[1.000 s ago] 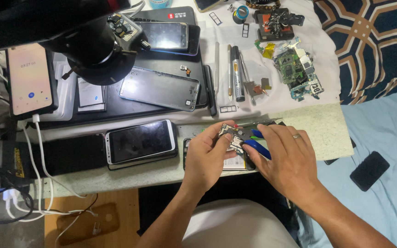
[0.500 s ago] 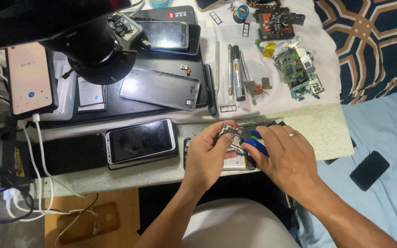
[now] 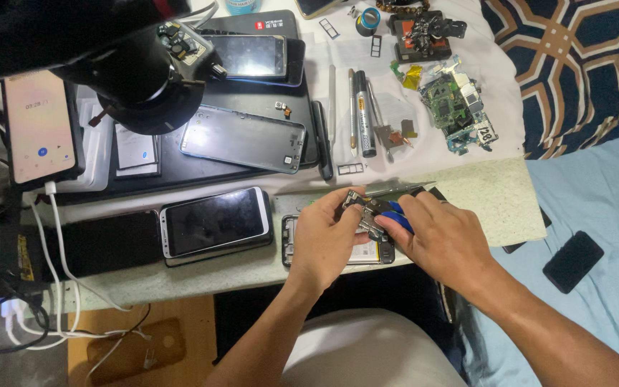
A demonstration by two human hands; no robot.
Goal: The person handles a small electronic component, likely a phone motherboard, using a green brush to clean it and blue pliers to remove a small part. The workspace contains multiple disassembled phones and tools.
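**Both hands meet over opened phone at tabletop front edge**

The opened phone [image 3: 338, 244] lies flat at the front edge of the tabletop [image 3: 496, 201], long axis running left to right. The left hand [image 3: 324, 240] covers its middle, fingers pinching a small metal part [image 3: 360, 208] above it. The right hand [image 3: 442, 240] comes in from the right, fingers closed on a blue-handled tool [image 3: 399, 215] whose tip points left, touching that part. A white phone [image 3: 213, 223] lies just left.

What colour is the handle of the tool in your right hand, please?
Blue, in the head view: the tool handle shows between the right hand fingers.
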